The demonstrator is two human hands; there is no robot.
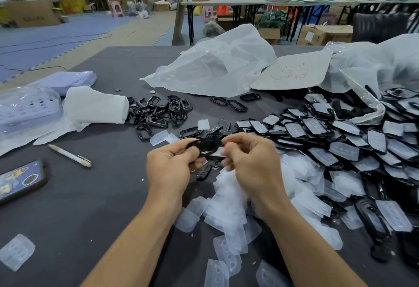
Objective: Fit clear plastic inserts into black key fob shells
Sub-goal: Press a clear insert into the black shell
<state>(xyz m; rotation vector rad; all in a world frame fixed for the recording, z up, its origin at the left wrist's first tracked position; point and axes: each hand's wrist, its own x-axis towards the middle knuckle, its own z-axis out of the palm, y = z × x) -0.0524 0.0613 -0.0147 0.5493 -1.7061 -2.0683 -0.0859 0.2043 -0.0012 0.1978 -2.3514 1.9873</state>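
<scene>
A black key fob shell [207,147] is held just above the dark table between both hands. My left hand [169,168] grips its left end with thumb and curled fingers. My right hand [249,162] curls its fingers at the shell's right end; whether it also pinches a clear insert is hidden. Loose clear plastic inserts [229,209] lie heaped under and in front of my hands. A large spread of black shells with inserts on them [340,141] covers the right side. Empty black shell frames [158,114] lie piled behind my left hand.
A pen [70,156] and a phone [20,181] lie at the left. A white paper roll [95,105] and lilac baskets [29,107] stand at the far left. Crumpled plastic bags [215,66] and a cardboard sheet [292,73] lie at the back.
</scene>
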